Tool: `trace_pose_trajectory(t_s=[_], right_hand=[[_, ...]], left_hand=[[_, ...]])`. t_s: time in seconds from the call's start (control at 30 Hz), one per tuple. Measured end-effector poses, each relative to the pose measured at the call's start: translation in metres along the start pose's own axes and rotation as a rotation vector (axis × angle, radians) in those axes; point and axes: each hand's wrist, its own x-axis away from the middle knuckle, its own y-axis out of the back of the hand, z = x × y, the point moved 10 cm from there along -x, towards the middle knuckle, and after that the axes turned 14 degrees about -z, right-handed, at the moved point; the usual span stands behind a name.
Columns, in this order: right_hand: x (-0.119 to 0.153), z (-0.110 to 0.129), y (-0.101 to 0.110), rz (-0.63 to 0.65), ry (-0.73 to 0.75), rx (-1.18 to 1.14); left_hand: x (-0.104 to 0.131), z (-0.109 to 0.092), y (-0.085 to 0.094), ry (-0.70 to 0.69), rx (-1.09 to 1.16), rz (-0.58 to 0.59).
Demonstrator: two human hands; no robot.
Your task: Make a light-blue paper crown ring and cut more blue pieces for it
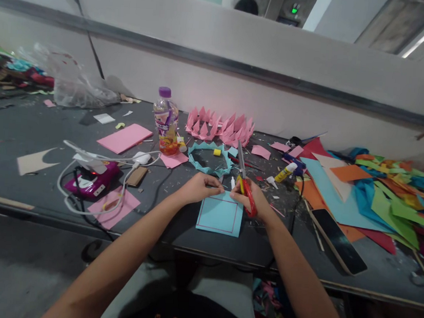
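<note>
A light blue folded paper (218,216) with a red outline drawn on it lies at the table's front edge. At its upper left corner, my left hand (202,187) pinches the paper's edge between thumb and fingers. My right hand (251,197) is closed around red-handled scissors (241,161), whose blades point up and away from the paper. That hand's thumb and fingertip also touch the upper right corner. Just beyond my hands rests a ring of blue folded paper points (193,163), with a yellow cap (217,152) inside it. Behind it sit pink pointed paper rings (220,128).
A drink bottle (166,126) stands behind my left hand. Further left is a purple power strip (96,181) with white cables. On the right are a glue stick (285,172), a phone (338,241) and coloured paper sheets (335,198). A wall panel (242,48) rises behind the table.
</note>
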Motion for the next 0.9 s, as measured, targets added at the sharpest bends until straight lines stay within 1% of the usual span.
trace_pose_trajectory(t_s=[0.07, 0.13, 0.3, 0.4, 0.53, 0.6, 0.67, 0.73, 0.8, 0.83, 0.87, 0.9], right_hand=[[0.003, 0.001, -0.007, 0.063, 0.013, 0.016], [0.005, 0.001, -0.013, 0.092, 0.023, 0.041], [0.007, -0.003, -0.015, 0.071, 0.036, 0.039], [0.008, -0.002, -0.014, 0.075, 0.053, 0.014], [0.009, 0.001, -0.013, 0.140, 0.064, 0.032], [0.007, 0.003, -0.003, 0.121, 0.073, 0.056], [0.002, 0.002, 0.015, 0.061, 0.079, 0.081], [-0.005, 0.002, 0.038, -0.035, 0.090, 0.099], [-0.012, 0.000, 0.060, -0.145, 0.093, 0.070], [-0.014, 0.000, 0.068, -0.194, 0.096, 0.048], [-0.015, -0.001, 0.070, -0.213, 0.094, 0.028], [-0.016, -0.001, 0.067, -0.213, 0.089, 0.011]], left_hand=[[0.002, 0.001, -0.007, -0.011, 0.005, 0.054], [0.004, 0.000, -0.010, -0.039, -0.025, 0.070], [0.005, -0.005, -0.014, -0.091, -0.053, 0.089], [0.004, -0.004, -0.017, -0.065, -0.016, 0.124], [0.005, -0.002, -0.015, -0.010, 0.002, 0.157], [0.005, 0.003, -0.008, 0.044, -0.009, 0.162], [0.003, 0.011, 0.007, 0.112, -0.034, 0.117], [-0.002, 0.018, 0.029, 0.152, -0.066, 0.018], [-0.008, 0.019, 0.049, 0.151, -0.075, -0.094], [-0.010, 0.018, 0.055, 0.147, -0.070, -0.138], [-0.011, 0.016, 0.058, 0.139, -0.054, -0.177], [-0.011, 0.013, 0.056, 0.131, -0.036, -0.193]])
